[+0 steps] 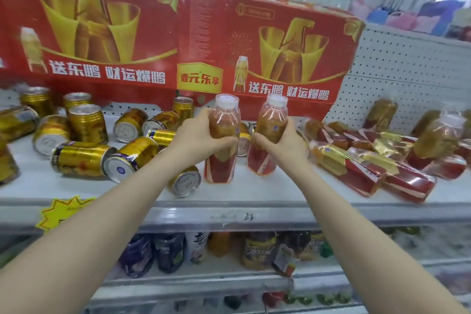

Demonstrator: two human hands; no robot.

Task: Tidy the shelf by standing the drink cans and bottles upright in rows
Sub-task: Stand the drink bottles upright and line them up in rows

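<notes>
Left bottle: we have it upright at the middle of the shelf, white cap up, and the base looks to be down on the shelf.
Right bottle: just beside the first and leaning a touch, cap tipped to the right. We cannot tell if its base sits flat yet.
Step in hand: we read this as standing the pair side by side to start a row. Done well, we square the right bottle up until its base is flat and keep a small gap so the two do not knock. Then we let go one hand at a time and watch for wobble.
Care point: these bottles are tall and narrow, so we should ease the grip off, not snatch it away. A fallen can lies close to the left bottle's foot and could nudge it.
Left hand: it comes in from the left, fingers wrapped tight round the left bottle's waist, forearm stretched up from low in view.
Right hand: it mirrors the left, fingers clamped round the right bottle's middle, wrist bent slightly inward.
Lying cans: gold ones are scattered on their sides across the left of the shelf.
Standing cans: a few are upright further back on the left.
Lying bottles: a heap on the right, near our right hand, and our likely next pickups.
Red cartons: stacked behind, closing off the back of the shelf.
</notes>
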